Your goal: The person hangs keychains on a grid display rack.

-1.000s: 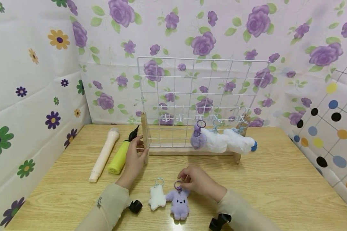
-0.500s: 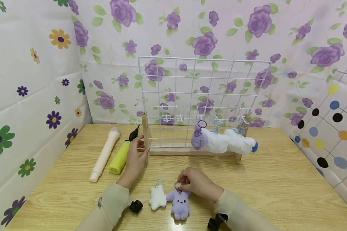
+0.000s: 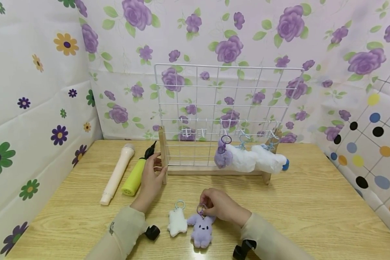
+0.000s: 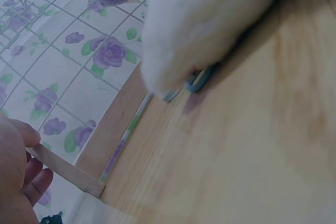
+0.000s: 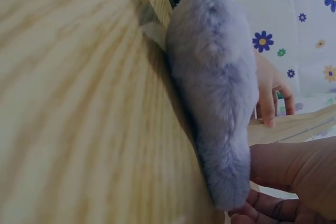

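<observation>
My left hand [image 3: 152, 177] grips the left wooden post [image 4: 65, 170] of a white wire grid rack [image 3: 195, 86], thumb on one side and fingers on the other. My right hand [image 3: 224, 205] pinches the purple ring and clasp [image 3: 201, 209] of a lilac plush bunny keychain [image 3: 202, 231], which lies face up on the table. In the right wrist view the bunny's furry side [image 5: 215, 77] hides part of the fingertips. Left of it lies a white plush keychain [image 3: 177, 221] with a pale blue ring [image 3: 180, 204].
Plush keychains hang from hooks at the rack's right: a lilac one [image 3: 223, 158] and white ones [image 3: 243, 160]. Bare white hooks [image 3: 201, 132] sit further left. A yellow-green hand pump [image 3: 134, 178] and a cream tube-shaped object [image 3: 117, 175] lie left of my left hand.
My right hand has shifted slightly down and left at the bunny's ring, and the ring has tilted a little between its fingertips. The left hand keeps its hold on the post.
</observation>
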Available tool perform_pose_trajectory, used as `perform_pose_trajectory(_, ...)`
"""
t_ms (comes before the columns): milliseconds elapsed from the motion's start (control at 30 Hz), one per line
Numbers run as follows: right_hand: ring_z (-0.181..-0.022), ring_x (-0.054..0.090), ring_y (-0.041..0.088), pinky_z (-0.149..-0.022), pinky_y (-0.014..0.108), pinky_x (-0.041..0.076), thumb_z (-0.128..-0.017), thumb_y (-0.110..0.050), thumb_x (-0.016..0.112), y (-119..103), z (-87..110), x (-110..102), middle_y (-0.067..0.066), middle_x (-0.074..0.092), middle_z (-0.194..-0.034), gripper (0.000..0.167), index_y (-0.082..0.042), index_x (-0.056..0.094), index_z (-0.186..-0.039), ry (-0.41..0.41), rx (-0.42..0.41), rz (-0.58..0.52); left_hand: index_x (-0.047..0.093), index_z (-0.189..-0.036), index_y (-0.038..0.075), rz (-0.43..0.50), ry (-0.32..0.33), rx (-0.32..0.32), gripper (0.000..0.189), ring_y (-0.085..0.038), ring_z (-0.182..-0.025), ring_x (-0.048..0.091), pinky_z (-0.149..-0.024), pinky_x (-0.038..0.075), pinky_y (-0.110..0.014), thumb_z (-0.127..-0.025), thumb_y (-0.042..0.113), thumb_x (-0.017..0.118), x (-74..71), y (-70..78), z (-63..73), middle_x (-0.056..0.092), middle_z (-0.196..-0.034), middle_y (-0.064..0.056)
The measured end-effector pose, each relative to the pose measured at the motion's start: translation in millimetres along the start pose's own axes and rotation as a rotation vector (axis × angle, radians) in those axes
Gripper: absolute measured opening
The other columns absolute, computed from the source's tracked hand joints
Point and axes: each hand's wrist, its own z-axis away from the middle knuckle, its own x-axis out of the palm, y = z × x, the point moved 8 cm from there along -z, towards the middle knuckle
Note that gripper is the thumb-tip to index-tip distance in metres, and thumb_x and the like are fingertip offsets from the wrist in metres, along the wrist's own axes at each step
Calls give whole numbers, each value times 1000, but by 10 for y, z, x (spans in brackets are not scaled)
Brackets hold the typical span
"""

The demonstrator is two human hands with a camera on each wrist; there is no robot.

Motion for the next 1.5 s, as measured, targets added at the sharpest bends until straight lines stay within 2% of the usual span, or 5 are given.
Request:
perform_pose_trajectory(300,-76,52,9,-65,17,46,-79,-5,77,10,24,15,-2,56,-84,19,-11,61,-87,14,-13,-14,41,-139,4,11,-7,-12,54,-30,-106,55,-88,54,-44,-90,-1,63,-2,-9,13,52,-117,-19)
perform_pose_trajectory(633,-71,51,5,-62,17,47,-80,-3,75,37,72,9,-2,59,-80,17,-10,61,-86,19,-5,-80,41,-139,4,-1,-4,-11,54,-30,-105,56,-88,54,-44,-90,-1,63,5,-14,14,52,-117,-19)
perform_pose_trajectory(933,-70,53,1,-62,17,49,-85,-5,70,67,133,-12,-3,62,-80,7,-8,64,-85,-21,3,-154,41,-139,3,6,-4,-1,54,-30,-106,55,-88,54,-44,-90,-1,63,6,-17,20,52,-117,-19)
perform_pose_trajectory(1267,-68,53,-1,-61,17,49,-90,-14,67,-11,214,-182,-5,64,-78,5,-12,66,-86,-3,1,-167,42,-138,3,7,-6,5,53,-30,-105,55,-87,54,-44,-90,-1,63,6,0,11,52,-116,-19)
perform_pose_trajectory(1500,-70,54,-2,-62,18,51,-91,-13,66,-198,250,-392,-3,66,-80,5,-10,66,-87,22,-77,-137,41,-138,2,11,-6,7,53,-31,-105,55,-88,54,-44,-90,-1,62,0,7,-8,51,-116,-19)
